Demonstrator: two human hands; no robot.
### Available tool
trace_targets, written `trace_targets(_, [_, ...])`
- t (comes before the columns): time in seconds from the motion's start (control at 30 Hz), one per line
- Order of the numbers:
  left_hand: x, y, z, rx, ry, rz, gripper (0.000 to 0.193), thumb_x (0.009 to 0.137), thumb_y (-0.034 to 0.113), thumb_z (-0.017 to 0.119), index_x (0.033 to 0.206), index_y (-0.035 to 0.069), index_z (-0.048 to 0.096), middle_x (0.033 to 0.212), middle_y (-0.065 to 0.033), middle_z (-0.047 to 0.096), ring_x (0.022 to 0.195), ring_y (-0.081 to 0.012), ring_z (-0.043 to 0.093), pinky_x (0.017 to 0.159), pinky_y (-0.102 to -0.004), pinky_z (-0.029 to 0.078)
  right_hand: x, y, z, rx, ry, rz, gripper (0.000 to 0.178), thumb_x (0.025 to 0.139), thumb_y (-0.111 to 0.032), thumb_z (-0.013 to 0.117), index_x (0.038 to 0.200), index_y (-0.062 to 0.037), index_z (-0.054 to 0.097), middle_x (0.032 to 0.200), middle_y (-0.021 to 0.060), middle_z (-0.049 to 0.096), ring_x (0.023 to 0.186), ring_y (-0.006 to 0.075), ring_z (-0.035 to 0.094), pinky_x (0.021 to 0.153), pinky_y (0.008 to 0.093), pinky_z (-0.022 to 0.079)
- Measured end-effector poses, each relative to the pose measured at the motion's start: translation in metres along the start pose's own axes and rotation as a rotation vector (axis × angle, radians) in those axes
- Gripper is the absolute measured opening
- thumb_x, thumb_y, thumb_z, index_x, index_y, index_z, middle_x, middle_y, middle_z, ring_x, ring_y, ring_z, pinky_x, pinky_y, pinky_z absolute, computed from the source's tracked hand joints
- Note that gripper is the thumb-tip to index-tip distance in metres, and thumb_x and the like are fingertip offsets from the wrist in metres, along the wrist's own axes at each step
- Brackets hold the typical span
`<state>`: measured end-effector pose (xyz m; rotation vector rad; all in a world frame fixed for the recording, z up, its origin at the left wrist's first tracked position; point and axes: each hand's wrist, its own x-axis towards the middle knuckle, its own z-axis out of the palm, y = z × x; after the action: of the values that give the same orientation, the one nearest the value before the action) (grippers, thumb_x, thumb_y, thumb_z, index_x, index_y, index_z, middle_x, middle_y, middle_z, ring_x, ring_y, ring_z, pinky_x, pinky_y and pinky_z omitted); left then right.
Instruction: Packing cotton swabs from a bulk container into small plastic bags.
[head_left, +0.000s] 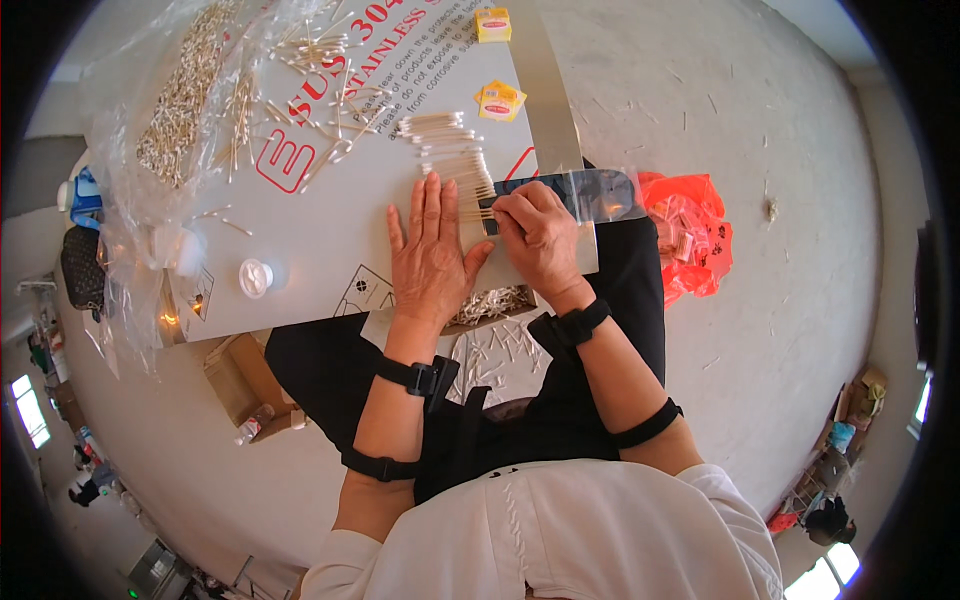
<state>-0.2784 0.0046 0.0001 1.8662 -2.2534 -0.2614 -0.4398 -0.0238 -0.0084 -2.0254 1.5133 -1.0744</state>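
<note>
Bench point(330, 235) near edge | swabs point(477, 213) pinched by right hand point(545, 240), fingers closed | left hand point(430, 265) laid flat, fingers extended, anything beneath hidden | swab row point(455, 166) could be scattered by palm slip

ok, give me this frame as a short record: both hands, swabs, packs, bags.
left hand: palm down, fingertips at the near end of the swab row
right hand: fingertips pinched on a few swab ends
swab row: sticks roughly parallel, on the grey tabletop
loose swabs: scattered, left of the row
clear bag: table's left side, many swabs inside
yellow packs: beyond the row, toward the right
red bag: right of the table
</note>
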Motion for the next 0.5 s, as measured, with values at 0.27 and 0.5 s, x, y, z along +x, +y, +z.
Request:
trace_targets(0.27, [0.0007,0.0002,0.0004,-0.004,0.003,-0.001,0.086,0.087,0.049,0.060,0.151,0.005,0.024,0.159,-0.0118,0.021,0.147,-0.0262,0.018,0.117,-0.0547,0.012,0.0071,-0.0037,0.0031,-0.050,0.036,0.035,0.013,0.078,-0.006,0.070,0.090,-0.0090,0.069,0.083,0.0061,0.061,0.078,0.0262,0.062,0.065,0.0364,0.051])
trace_targets(0.5, [0.0014,0.0014,-0.0035,-0.016,-0.012,-0.018,0.085,0.087,0.047,0.062,0.151,0.004,0.026,0.159,-0.0120,0.022,0.147,-0.0263,0.019,0.117,-0.0541,0.012,0.0073,-0.0043,0.0025,-0.040,0.026,0.030,0.011,0.079,-0.007,0.070,0.090,-0.0096,0.069,0.081,0.0065,0.061,0.076,0.0263,0.063,0.064,0.0365,0.051])
